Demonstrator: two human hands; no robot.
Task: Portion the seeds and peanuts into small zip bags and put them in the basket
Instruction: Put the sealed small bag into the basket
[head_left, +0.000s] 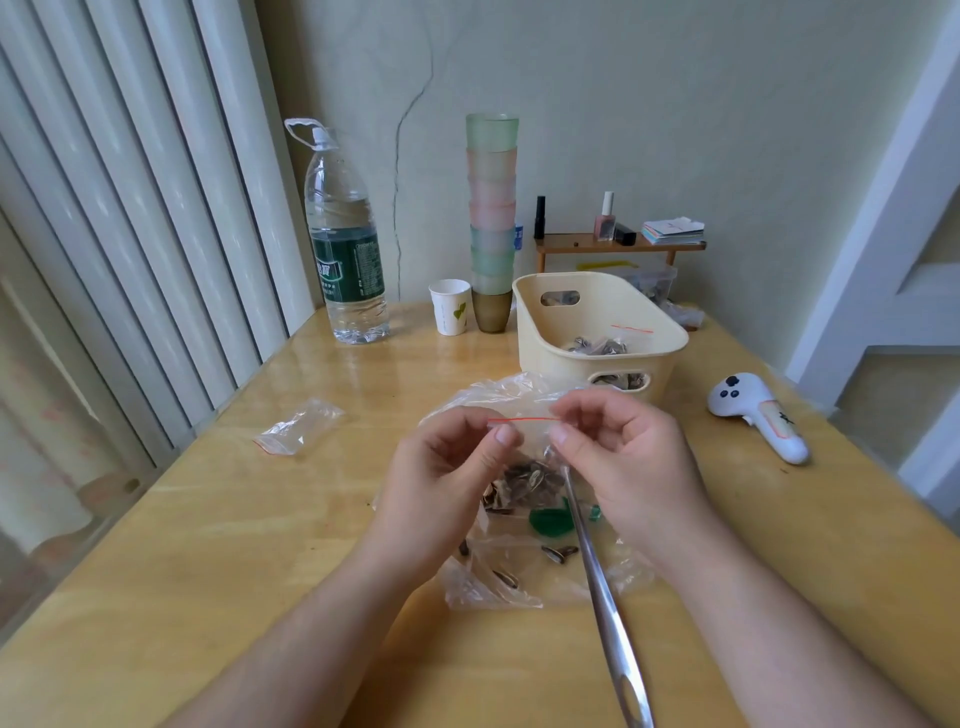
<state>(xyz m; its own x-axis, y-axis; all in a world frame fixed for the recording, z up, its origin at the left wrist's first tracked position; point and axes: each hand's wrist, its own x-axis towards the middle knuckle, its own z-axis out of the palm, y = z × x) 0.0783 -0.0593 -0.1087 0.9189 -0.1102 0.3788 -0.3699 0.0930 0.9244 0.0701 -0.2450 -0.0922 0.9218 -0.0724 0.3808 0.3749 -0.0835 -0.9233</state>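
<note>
Both hands meet over the table (218, 545): the left hand (447, 467) and right hand (618, 452) each pinch an end of the red seal strip on a small zip bag (524, 457), thumbs and forefingers closed on it, other fingers curled. Held up by its top edge, the bag lets its seeds (524, 480) settle at the bottom, which likely keeps the strip clear for pressing shut. Under it lies a larger, crumpled plastic bag (498, 582) with a few loose seeds, placed to catch spills. A metal spoon handle (602, 597) runs toward the camera; its bowl is hidden behind the right hand. The cream basket (561, 358) stands just beyond, already holding filled bags. A spare empty bag (296, 428) waits to the left. No peanuts can be made out. A green object beneath the hands is unidentifiable.
</note>
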